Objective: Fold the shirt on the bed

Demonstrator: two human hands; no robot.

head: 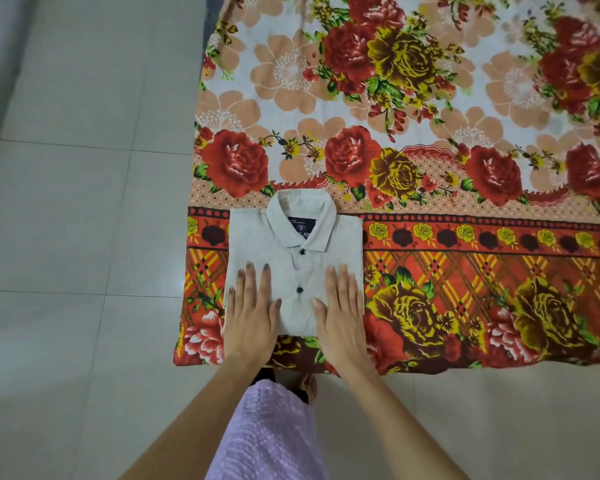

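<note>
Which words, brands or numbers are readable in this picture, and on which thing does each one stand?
"JO": white letters on the dark label inside the collar of the shirt; the collar hides the rest.
Small print above it: too small to read.
No other text shows.

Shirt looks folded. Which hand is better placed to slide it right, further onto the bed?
Left, probably. The left hand lies flat at the left edge of the shirt, behind the push; the right hand lies flat at its right edge, the leading side.
</note>
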